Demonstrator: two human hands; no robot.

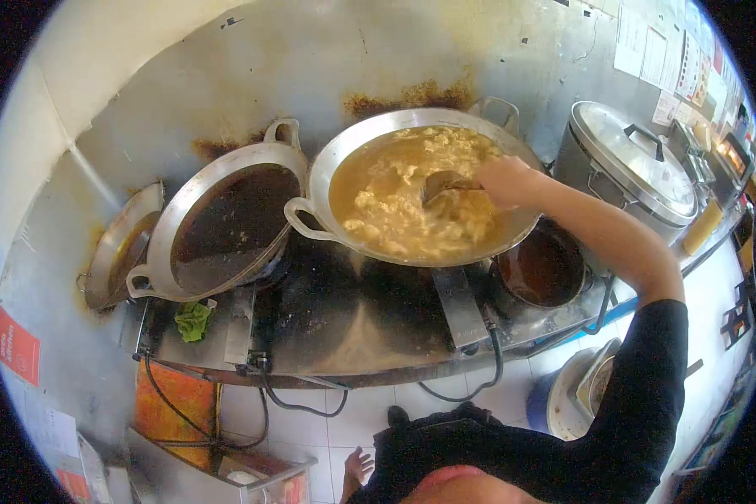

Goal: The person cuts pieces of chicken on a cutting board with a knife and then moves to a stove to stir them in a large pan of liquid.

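Observation:
My right hand (508, 181) reaches over a large two-handled wok (319, 172), its fingers wrapped round a brown ladle (451, 182). The ladle's lower end dips into a yellowish broth (378, 172). Pale, lumpy pieces (382, 227) float in the broth, with foam among them. Down by my body, away from the stove, my left hand (357, 468) hangs with fingers apart and holds nothing.
Left of it stand another wok (161, 267) with dark liquid and a smaller pan (101, 265). A dark pot (546, 265) sits below my right forearm; a lidded steel pot (638, 160) is behind. A green cloth-like item (193, 321) and hoses (491, 370) are along the front.

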